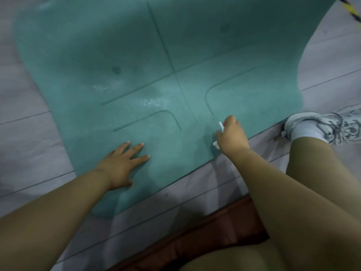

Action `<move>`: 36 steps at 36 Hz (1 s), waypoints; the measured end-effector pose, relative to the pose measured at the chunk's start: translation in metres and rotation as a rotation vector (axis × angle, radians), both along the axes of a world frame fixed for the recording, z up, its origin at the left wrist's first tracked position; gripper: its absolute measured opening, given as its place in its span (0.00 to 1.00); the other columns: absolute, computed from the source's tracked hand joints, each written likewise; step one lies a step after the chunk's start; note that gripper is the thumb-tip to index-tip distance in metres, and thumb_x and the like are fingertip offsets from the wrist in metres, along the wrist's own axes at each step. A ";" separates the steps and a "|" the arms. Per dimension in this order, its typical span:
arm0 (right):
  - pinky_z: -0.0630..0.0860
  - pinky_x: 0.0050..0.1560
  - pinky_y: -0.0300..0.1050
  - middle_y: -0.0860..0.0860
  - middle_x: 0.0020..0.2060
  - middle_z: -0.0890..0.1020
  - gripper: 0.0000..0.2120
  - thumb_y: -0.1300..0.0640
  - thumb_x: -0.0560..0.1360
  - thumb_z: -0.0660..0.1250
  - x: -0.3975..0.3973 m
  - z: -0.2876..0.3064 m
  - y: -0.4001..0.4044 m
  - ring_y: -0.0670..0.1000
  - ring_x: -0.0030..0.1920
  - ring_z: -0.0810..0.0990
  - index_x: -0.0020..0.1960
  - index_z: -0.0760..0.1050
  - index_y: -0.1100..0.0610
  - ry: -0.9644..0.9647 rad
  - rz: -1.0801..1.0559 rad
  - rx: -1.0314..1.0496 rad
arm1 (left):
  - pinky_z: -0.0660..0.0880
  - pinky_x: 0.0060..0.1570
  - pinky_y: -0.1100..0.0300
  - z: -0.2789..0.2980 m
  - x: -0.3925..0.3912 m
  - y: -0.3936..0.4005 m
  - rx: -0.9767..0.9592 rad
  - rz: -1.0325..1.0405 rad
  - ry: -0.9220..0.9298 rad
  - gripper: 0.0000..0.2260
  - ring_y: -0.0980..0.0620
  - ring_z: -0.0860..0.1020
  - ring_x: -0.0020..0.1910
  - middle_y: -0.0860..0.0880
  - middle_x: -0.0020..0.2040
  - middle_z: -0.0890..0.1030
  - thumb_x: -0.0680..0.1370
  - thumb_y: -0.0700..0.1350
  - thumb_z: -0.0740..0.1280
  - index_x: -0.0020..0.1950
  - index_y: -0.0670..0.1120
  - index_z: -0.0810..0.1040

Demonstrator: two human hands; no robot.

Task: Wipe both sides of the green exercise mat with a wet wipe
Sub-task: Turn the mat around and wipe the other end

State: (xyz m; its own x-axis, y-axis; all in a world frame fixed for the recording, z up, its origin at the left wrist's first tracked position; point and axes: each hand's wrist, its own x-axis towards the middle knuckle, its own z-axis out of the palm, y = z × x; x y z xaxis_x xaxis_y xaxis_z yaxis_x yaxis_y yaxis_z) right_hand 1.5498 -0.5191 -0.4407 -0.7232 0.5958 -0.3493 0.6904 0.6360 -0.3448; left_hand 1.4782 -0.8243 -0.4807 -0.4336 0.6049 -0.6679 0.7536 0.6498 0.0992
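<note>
Nearest the lens, a bent knee [304,192] fills the lower right, just off the near edge of the green exercise mat [136,55], which lies flat on the pale plank floor [29,133]; every place below is given from that mat. The left hand [121,163] rests palm down near its near edge, fingers straight and spread, pinning it. The right hand [232,135] is further along the same edge, its fingers curled round a bunched white wet wipe [220,127], of which only small ends show. A damp sheen glints toward the mat's middle, beside the printed guide lines. A grey sneaker [320,128] stands on the floor just off the mat's right edge.

The step in hand looks like wiping the upper face. To do it well, keep the left palm pressing so the mat cannot creep, spread the wipe flatter for more contact, and run overlapping strokes out to the edges. The underside remains to be done.
</note>
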 end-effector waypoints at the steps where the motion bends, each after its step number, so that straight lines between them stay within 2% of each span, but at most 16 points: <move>1: 0.70 0.50 0.51 0.62 0.58 0.69 0.12 0.63 0.76 0.61 0.000 -0.005 0.001 0.64 0.53 0.73 0.57 0.64 0.65 -0.006 0.014 0.049 | 0.52 0.75 0.52 -0.001 0.000 -0.003 0.012 0.023 0.001 0.41 0.45 0.41 0.76 0.56 0.76 0.35 0.72 0.60 0.69 0.75 0.64 0.44; 3: 0.67 0.58 0.52 0.62 0.61 0.65 0.16 0.61 0.76 0.63 0.001 -0.019 0.002 0.64 0.58 0.70 0.61 0.65 0.66 -0.069 0.119 0.098 | 0.52 0.74 0.52 -0.004 0.001 -0.009 0.032 0.055 0.007 0.41 0.46 0.42 0.76 0.55 0.77 0.37 0.72 0.61 0.68 0.76 0.63 0.45; 6: 0.65 0.65 0.49 0.59 0.67 0.60 0.19 0.60 0.77 0.61 0.005 -0.037 -0.003 0.60 0.64 0.66 0.66 0.65 0.64 -0.102 0.289 -0.009 | 0.52 0.74 0.52 -0.008 0.001 -0.017 0.063 0.085 0.006 0.41 0.46 0.43 0.76 0.54 0.77 0.39 0.71 0.62 0.68 0.76 0.62 0.47; 8: 0.68 0.59 0.43 0.53 0.65 0.62 0.21 0.59 0.78 0.62 0.007 -0.042 -0.007 0.54 0.60 0.70 0.69 0.62 0.57 -0.021 0.300 -0.088 | 0.51 0.75 0.52 -0.010 0.001 -0.023 0.107 0.106 -0.004 0.40 0.47 0.44 0.76 0.54 0.78 0.41 0.71 0.62 0.69 0.76 0.61 0.49; 9: 0.67 0.54 0.39 0.50 0.62 0.63 0.21 0.57 0.78 0.62 0.007 -0.046 -0.007 0.51 0.57 0.73 0.69 0.61 0.54 0.015 0.311 -0.041 | 0.51 0.75 0.53 -0.010 0.000 -0.026 0.131 0.114 -0.010 0.40 0.47 0.44 0.76 0.54 0.78 0.42 0.71 0.62 0.69 0.76 0.61 0.50; 10: 0.67 0.52 0.37 0.49 0.60 0.64 0.21 0.55 0.78 0.64 0.006 -0.047 -0.007 0.49 0.54 0.74 0.68 0.62 0.53 0.040 0.306 0.012 | 0.51 0.75 0.53 -0.011 -0.001 -0.028 0.152 0.118 -0.017 0.39 0.48 0.45 0.76 0.54 0.78 0.42 0.71 0.61 0.69 0.76 0.61 0.51; 13: 0.66 0.61 0.43 0.51 0.64 0.62 0.17 0.47 0.77 0.64 0.007 -0.056 -0.002 0.52 0.60 0.64 0.63 0.74 0.53 0.089 0.275 0.134 | 0.53 0.74 0.54 -0.010 -0.005 -0.031 0.186 0.115 -0.023 0.38 0.48 0.47 0.76 0.54 0.78 0.45 0.71 0.61 0.69 0.76 0.61 0.54; 14: 0.65 0.61 0.44 0.52 0.65 0.62 0.16 0.45 0.76 0.64 0.007 -0.058 0.000 0.53 0.60 0.63 0.60 0.77 0.53 0.093 0.283 0.190 | 0.54 0.74 0.54 -0.010 -0.006 -0.030 0.191 0.115 -0.022 0.38 0.48 0.48 0.76 0.54 0.78 0.45 0.71 0.61 0.69 0.76 0.61 0.54; 17: 0.68 0.56 0.48 0.54 0.58 0.69 0.17 0.44 0.77 0.63 0.004 -0.061 -0.001 0.58 0.56 0.69 0.57 0.77 0.55 0.069 0.350 0.270 | 0.54 0.73 0.54 -0.006 -0.007 -0.028 0.181 0.124 -0.023 0.37 0.48 0.48 0.76 0.55 0.78 0.46 0.71 0.61 0.69 0.75 0.61 0.55; 20: 0.71 0.51 0.50 0.60 0.55 0.72 0.12 0.54 0.80 0.60 -0.001 -0.061 -0.007 0.64 0.51 0.74 0.55 0.78 0.59 0.042 0.294 0.302 | 0.54 0.73 0.53 -0.003 -0.004 -0.029 0.168 0.160 -0.014 0.36 0.47 0.48 0.75 0.53 0.78 0.45 0.71 0.62 0.68 0.75 0.62 0.54; 24: 0.69 0.44 0.51 0.62 0.54 0.72 0.09 0.63 0.77 0.59 0.001 -0.055 -0.039 0.65 0.47 0.76 0.55 0.73 0.64 0.015 0.235 0.253 | 0.54 0.72 0.53 0.001 0.000 -0.037 0.152 0.292 0.035 0.37 0.45 0.50 0.73 0.49 0.77 0.47 0.70 0.65 0.68 0.75 0.63 0.54; 26: 0.72 0.34 0.50 0.62 0.47 0.75 0.08 0.66 0.69 0.68 0.009 -0.056 -0.073 0.63 0.39 0.78 0.48 0.74 0.65 0.059 0.374 0.221 | 0.54 0.72 0.51 0.002 0.001 -0.044 0.168 0.349 0.051 0.39 0.44 0.52 0.73 0.47 0.76 0.50 0.69 0.65 0.69 0.75 0.61 0.56; 28: 0.67 0.20 0.42 0.58 0.36 0.77 0.15 0.67 0.56 0.77 0.021 -0.054 -0.114 0.59 0.25 0.76 0.37 0.75 0.60 0.113 0.599 0.123 | 0.56 0.71 0.49 0.002 -0.001 -0.052 0.187 0.376 0.065 0.39 0.41 0.54 0.71 0.45 0.75 0.53 0.68 0.64 0.71 0.75 0.59 0.59; 29: 0.65 0.18 0.40 0.57 0.33 0.76 0.16 0.65 0.53 0.79 0.028 -0.057 -0.132 0.57 0.23 0.75 0.36 0.75 0.59 0.136 0.727 0.108 | 0.57 0.71 0.48 0.002 -0.002 -0.056 0.190 0.382 0.074 0.39 0.40 0.56 0.70 0.45 0.75 0.55 0.67 0.63 0.71 0.74 0.58 0.61; 33: 0.68 0.20 0.39 0.58 0.36 0.77 0.17 0.61 0.57 0.79 0.049 -0.054 -0.173 0.57 0.26 0.77 0.44 0.79 0.57 0.119 1.120 -0.093 | 0.61 0.69 0.47 0.000 -0.005 -0.070 0.196 0.421 0.089 0.37 0.38 0.60 0.67 0.43 0.73 0.59 0.67 0.59 0.74 0.73 0.55 0.65; 36: 0.70 0.20 0.40 0.58 0.37 0.76 0.21 0.63 0.55 0.79 0.044 -0.057 -0.146 0.58 0.25 0.77 0.45 0.77 0.54 0.149 1.057 -0.147 | 0.61 0.69 0.47 -0.002 -0.005 -0.081 0.217 0.447 0.092 0.35 0.38 0.61 0.67 0.41 0.71 0.61 0.68 0.56 0.75 0.72 0.51 0.68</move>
